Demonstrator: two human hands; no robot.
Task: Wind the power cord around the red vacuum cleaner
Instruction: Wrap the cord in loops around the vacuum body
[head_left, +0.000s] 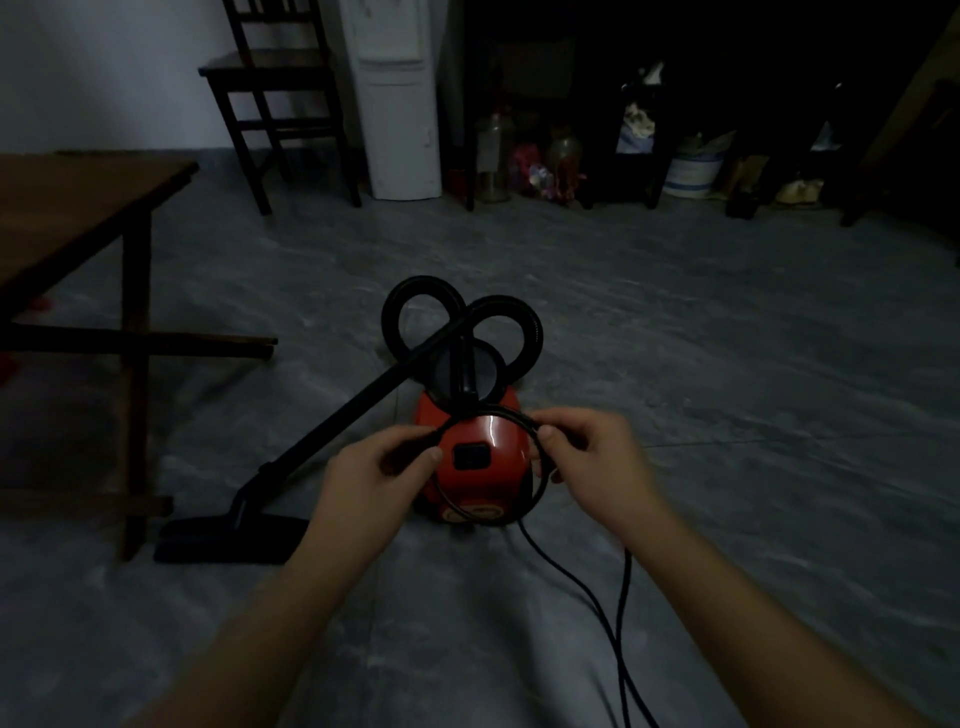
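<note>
The red vacuum cleaner (485, 467) stands on the grey floor in the middle of the view, its black hose (415, 312) looped behind it. A black power cord (576, 577) arcs over the top of the red body and hangs in a loop down its front. My left hand (379, 467) pinches the cord at the left side of the body. My right hand (587, 457) pinches it at the right side. Two strands of cord trail from the right hand down across the floor toward me.
The vacuum's black wand and floor nozzle (228, 540) lie to the left. A wooden table (78, 218) stands at far left, a dark chair (280, 104) and a white appliance (400, 104) at the back. Cluttered dark shelves (675, 130) fill the back right.
</note>
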